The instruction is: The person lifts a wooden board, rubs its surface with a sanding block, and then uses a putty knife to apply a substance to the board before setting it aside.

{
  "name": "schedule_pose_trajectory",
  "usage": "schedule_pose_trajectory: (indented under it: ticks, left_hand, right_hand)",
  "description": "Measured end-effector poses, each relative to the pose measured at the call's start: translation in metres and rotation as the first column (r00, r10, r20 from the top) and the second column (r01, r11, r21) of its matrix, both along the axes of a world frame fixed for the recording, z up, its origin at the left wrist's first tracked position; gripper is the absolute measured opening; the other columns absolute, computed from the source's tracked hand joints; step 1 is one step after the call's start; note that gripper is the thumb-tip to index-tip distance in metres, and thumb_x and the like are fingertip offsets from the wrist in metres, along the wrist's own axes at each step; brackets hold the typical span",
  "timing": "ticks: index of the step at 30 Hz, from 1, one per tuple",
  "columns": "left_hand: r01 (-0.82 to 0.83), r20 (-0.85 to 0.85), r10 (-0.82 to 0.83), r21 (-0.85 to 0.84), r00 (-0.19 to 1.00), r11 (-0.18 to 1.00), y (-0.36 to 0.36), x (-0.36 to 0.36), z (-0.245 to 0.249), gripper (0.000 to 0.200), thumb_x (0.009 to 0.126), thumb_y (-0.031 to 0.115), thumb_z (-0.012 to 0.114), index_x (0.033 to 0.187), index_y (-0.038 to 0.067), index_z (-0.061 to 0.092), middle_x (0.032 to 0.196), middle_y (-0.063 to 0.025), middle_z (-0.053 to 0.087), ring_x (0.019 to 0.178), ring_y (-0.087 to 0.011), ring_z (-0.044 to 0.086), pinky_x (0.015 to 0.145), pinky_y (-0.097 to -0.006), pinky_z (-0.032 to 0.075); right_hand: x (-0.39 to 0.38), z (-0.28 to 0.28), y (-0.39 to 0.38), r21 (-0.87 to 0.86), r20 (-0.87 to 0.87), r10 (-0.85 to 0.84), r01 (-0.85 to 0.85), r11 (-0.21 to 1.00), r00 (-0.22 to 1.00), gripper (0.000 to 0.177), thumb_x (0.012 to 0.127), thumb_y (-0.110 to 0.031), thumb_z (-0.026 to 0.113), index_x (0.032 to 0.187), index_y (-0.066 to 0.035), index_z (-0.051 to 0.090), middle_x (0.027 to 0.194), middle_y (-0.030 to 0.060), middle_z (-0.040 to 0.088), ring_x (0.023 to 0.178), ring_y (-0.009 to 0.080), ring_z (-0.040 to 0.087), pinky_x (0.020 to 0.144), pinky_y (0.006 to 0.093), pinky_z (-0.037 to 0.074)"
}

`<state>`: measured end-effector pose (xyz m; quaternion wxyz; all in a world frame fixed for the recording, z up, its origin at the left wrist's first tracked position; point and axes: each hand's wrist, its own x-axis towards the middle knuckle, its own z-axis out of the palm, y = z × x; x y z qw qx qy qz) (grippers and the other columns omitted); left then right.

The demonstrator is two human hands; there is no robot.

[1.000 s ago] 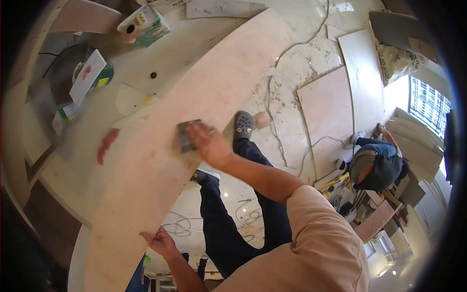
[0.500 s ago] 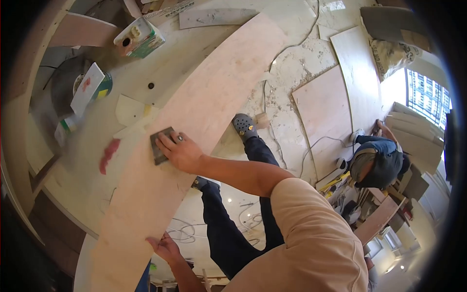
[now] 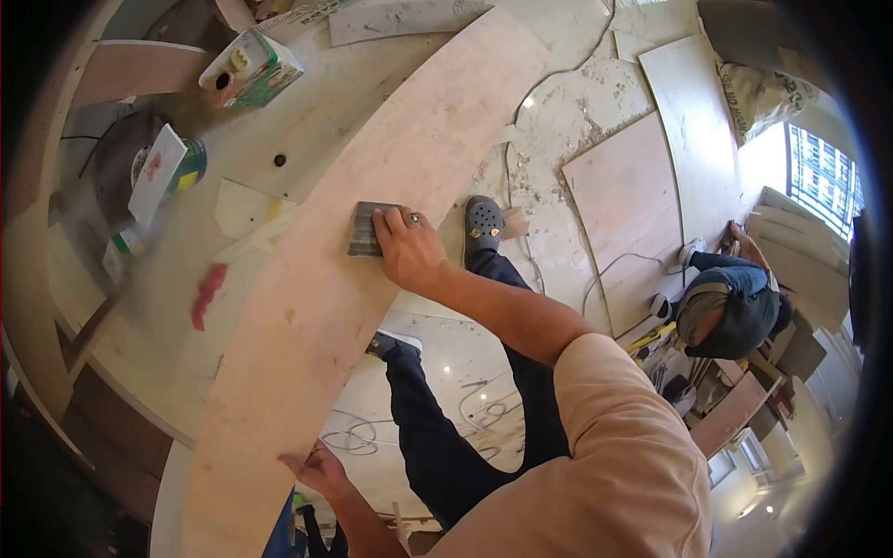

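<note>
A long curved plywood panel (image 3: 307, 307) lies across a pale workbench (image 3: 177, 307) and juts out over the floor. My right hand (image 3: 406, 246) presses a dark grey sanding block (image 3: 368, 229) flat on the panel's upper middle, fingers laid over the block. My left hand (image 3: 321, 468) grips the panel's near edge at the bottom of the view, thumb on top.
On the bench lie a green-and-white carton (image 3: 249, 68), a round tin with a white card (image 3: 167, 167) and a red smear (image 3: 208, 293). Cables and plywood sheets (image 3: 625, 200) cover the dusty floor. Another person (image 3: 730, 312) crouches at the right.
My right hand slid the sanding block down-left along the panel, then back up and to the right. My left hand stayed on the near edge.
</note>
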<state>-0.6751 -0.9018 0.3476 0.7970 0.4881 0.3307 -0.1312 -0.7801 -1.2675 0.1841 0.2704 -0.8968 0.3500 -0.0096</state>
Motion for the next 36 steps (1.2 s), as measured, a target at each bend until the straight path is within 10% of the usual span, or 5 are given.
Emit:
schedule_pose_trajectory:
  ticks: [15,24,28,29,36]
  left_hand:
    - [0.025,-0.022,-0.022,0.128,1.000,0.991,0.005,-0.002,-0.002,0.047,0.087,0.024,0.062,0.125,0.001,0.046,0.126,-0.0121,0.053,0.114,-0.0242,0.052,0.097,-0.0392,0.044]
    - [0.105,-0.032,-0.102,0.150,0.994,0.983,0.033,0.003,-0.008,0.044,0.087,0.024,0.061,0.123,0.001,0.049,0.123,-0.0108,0.055,0.109,-0.0214,0.055,0.093,-0.0358,0.047]
    - [0.104,-0.031,-0.099,0.237,0.995,0.966,-0.001,-0.001,0.001,0.042,0.088,0.026,0.061,0.121,0.002,0.051,0.120,-0.0078,0.057,0.107,-0.0188,0.055,0.092,-0.0330,0.047]
    - [0.113,-0.051,-0.104,0.253,0.993,0.961,0.001,-0.003,0.002,0.041,0.088,0.026,0.061,0.120,0.003,0.051,0.119,-0.0069,0.058,0.107,-0.0182,0.056,0.092,-0.0324,0.047]
    - [0.169,-0.024,-0.169,0.297,0.985,0.940,0.020,-0.002,-0.009,0.043,0.088,0.029,0.060,0.119,0.002,0.051,0.115,-0.0062,0.059,0.104,-0.0167,0.056,0.088,-0.0298,0.048]
  right_hand:
    - [-0.005,-0.005,-0.021,0.082,0.020,0.127,-0.129,0.988,0.992,0.033,0.079,-0.015,0.050,0.107,0.001,0.053,0.102,0.0154,0.053,0.093,0.0324,0.058,0.077,0.0428,0.047]
    - [-0.052,-0.125,-0.175,-0.209,-0.317,-0.373,0.320,0.924,0.872,0.016,0.083,-0.014,0.048,0.094,-0.004,0.055,0.098,0.0169,0.056,0.082,0.0347,0.060,0.067,0.0435,0.052]
    - [-0.018,-0.100,-0.131,-0.064,-0.186,-0.255,0.248,0.967,0.949,0.018,0.084,-0.015,0.046,0.094,-0.003,0.056,0.097,0.0185,0.057,0.085,0.0350,0.060,0.071,0.0446,0.050]
    - [-0.013,-0.099,-0.099,-0.359,-0.045,-0.108,0.085,0.929,0.993,0.027,0.081,-0.018,0.047,0.101,-0.001,0.057,0.106,0.0185,0.056,0.094,0.0330,0.059,0.072,0.0447,0.050]
    - [-0.033,-0.157,-0.224,-0.165,-0.247,-0.436,0.405,0.899,0.866,0.022,0.084,-0.015,0.044,0.096,0.000,0.056,0.102,0.0181,0.056,0.089,0.0328,0.060,0.071,0.0415,0.051]
